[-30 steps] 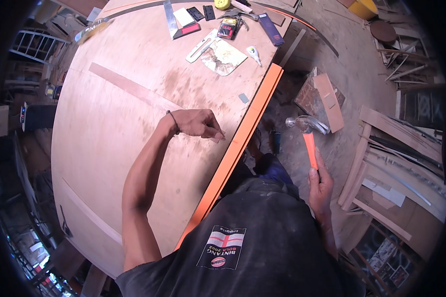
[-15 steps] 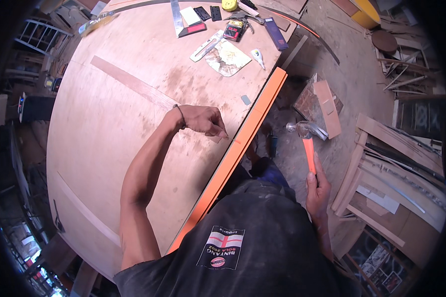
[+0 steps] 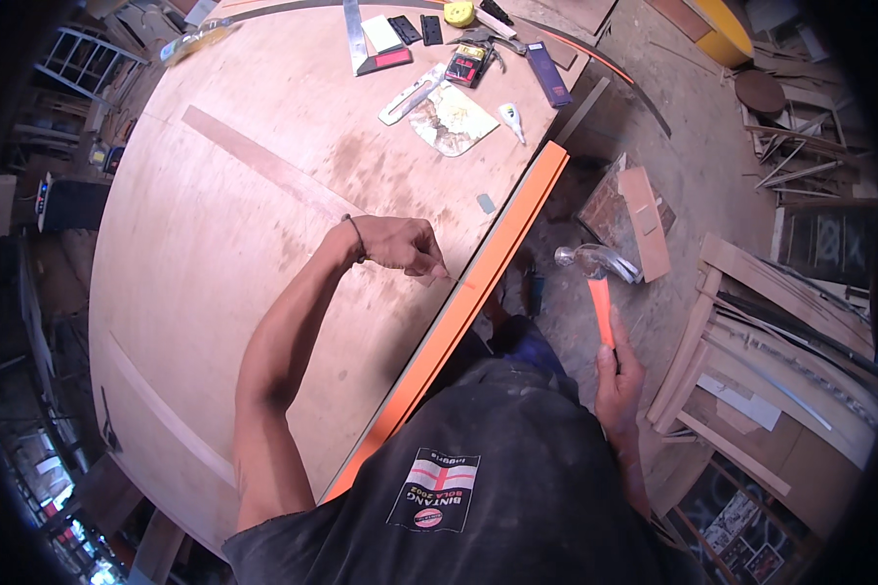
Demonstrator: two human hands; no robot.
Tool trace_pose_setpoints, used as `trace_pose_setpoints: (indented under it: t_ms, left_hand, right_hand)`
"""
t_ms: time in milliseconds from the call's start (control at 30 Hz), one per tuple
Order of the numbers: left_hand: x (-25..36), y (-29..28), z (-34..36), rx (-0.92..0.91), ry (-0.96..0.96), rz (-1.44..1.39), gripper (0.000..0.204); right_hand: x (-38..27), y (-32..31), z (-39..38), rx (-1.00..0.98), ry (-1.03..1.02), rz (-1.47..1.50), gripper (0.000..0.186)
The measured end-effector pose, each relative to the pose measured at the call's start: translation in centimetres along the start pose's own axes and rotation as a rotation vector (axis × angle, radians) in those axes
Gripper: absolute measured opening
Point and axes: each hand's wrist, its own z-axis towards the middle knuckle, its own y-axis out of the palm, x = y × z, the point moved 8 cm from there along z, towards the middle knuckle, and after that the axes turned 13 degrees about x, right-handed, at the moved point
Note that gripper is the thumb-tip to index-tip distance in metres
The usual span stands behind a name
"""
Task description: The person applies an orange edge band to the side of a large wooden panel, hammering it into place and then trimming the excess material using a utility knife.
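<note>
So the left hand (image 3: 400, 246) is right at the long edge of the table (image 3: 195, 292) on the person's side, thumb and fingers pressed together in a pinch. Can't tell what's between the tips, if anything, too tiny. They're just beside the orange strip (image 3: 458, 317), which runs along that edge with a lengthwise groove and a short mark across it near the fingers.

Right hand (image 3: 618, 385) is wrapped low around the handle of a hammer (image 3: 602, 302), held out past that edge, head up and well apart from the strip.

My two cents on doing this bit well: plant the left wrist on the wood so the pinch doesn't wobble, line the fingertips up with that mark, and leave the hammer grip relaxed, low on the handle. I'd watch those fingertips anytime the steel comes near.

Materials: table is pale, smooth ply-looking wood with brown blotches. Strip's flat-faced and straight-ish, fisheye bend aside. Hammer's got a shiny curved claw and a bright orange handle. Toward the far corner there's a stained white sheet (image 3: 454, 122), a pointy white bottle (image 3: 512, 124) and a slim purple box (image 3: 549, 75).
</note>
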Motion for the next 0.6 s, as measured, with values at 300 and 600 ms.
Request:
trace_pose_setpoints:
  t_ms: [300,600]
  left_hand:
    - [0.9,-0.4,0.7,-0.063,0.024,0.15,0.044]
    - [0.5,-0.3,1.0,-0.055,0.074,0.129,0.04]
  right_hand:
    - [-0.1,0.5,0.3,-0.01,0.087,0.065,0.052]
    - [-2.0,2.1,1.0,-0.088,-0.016,0.035,0.049]
